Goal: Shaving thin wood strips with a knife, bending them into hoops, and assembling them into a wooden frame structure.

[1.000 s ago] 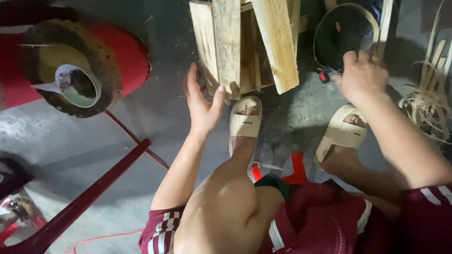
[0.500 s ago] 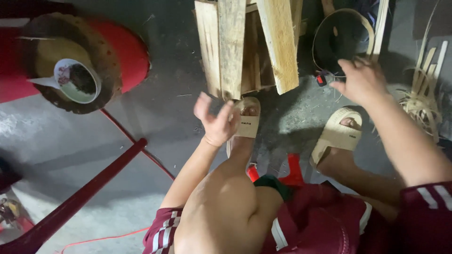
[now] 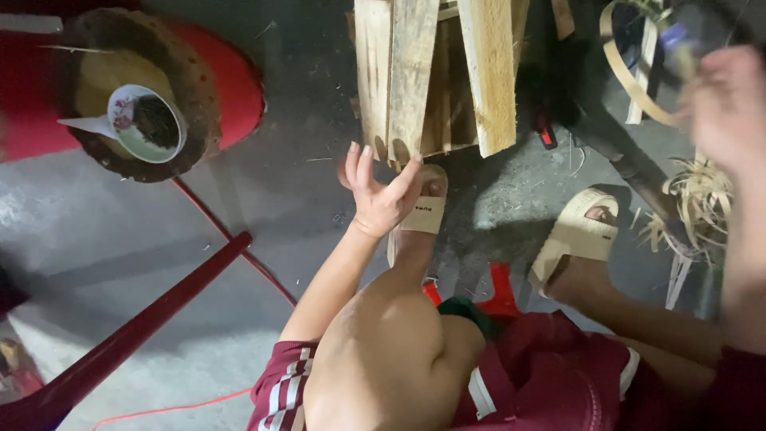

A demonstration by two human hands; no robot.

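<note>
My left hand point(image 3: 381, 194) is held up with fingers spread, just below the lower ends of a stack of rough wooden planks point(image 3: 423, 72); it holds nothing. It hovers over my left foot in a beige slipper point(image 3: 424, 214). My right hand point(image 3: 722, 108) is raised at the far right and heavily blurred, so I cannot see whether it holds anything. Under it lie a curved bamboo strip hoop point(image 3: 621, 68), a long dark tool point(image 3: 630, 164) and a small red object point(image 3: 545, 132). My right foot wears another beige slipper point(image 3: 576, 233).
A wood stump point(image 3: 191, 120) with a patterned cup point(image 3: 148, 124) on top sits on a red stool point(image 3: 239, 88) at upper left. A red metal bar point(image 3: 136, 327) and an orange cord point(image 3: 199, 211) cross the grey floor. Bamboo shavings point(image 3: 702, 199) lie at right.
My left hand came off the plank ends, dipped toward my foot, and is now back up near them with fingers spread. My right hand lifted away from the hoop, up and to the right.
</note>
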